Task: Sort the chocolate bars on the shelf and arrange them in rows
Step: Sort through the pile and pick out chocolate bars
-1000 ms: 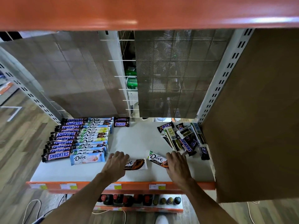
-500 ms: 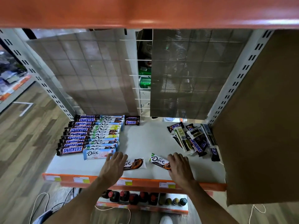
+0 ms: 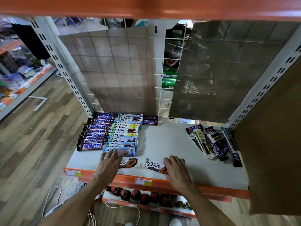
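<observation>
two dove bars lay end to end along the shelf (image 3: 162,141) front: the left hand (image 3: 108,166), held flat and loose, rested on the left bar (image 3: 131,162) just before the sorted dove row (image 3: 123,134), while the right hand (image 3: 178,171) gripped the right bar (image 3: 154,165) by its outer end.

Head-height, forward-down, close over shelf (image 3: 166,141)

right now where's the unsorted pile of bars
Head view: the unsorted pile lies on the shelf's right side beside the cardboard panel, beyond the right hand holding a Dove bar.
</observation>
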`<state>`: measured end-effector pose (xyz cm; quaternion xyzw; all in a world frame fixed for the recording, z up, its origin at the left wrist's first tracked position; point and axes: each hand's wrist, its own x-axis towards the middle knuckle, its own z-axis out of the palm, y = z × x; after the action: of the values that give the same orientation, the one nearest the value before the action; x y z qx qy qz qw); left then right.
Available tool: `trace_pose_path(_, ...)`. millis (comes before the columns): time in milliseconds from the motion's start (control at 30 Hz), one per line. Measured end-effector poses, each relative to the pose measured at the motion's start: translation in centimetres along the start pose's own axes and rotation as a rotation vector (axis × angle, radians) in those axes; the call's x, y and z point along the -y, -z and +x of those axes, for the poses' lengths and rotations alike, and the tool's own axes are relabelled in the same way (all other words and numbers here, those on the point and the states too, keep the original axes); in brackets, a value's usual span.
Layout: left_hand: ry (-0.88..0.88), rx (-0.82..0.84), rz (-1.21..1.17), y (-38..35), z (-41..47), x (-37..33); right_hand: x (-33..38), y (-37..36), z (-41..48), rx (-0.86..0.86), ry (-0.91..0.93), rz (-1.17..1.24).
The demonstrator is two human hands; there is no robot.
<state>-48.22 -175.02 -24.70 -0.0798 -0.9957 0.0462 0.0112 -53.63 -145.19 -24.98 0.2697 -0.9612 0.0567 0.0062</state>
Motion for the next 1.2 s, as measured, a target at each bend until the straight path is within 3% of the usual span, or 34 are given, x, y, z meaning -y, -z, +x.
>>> trace_pose_path(633,-0.076,-0.084,-0.083,-1.4,1.0,4.9,8.8,-1.0,3.7,0.028,0.039,0.02)
trace_pose_path(1200,-0.191,-0.186,-0.131,-2.0,2.8,6.0,10.6,-0.9,5.2,0.03,0.006,-0.017)
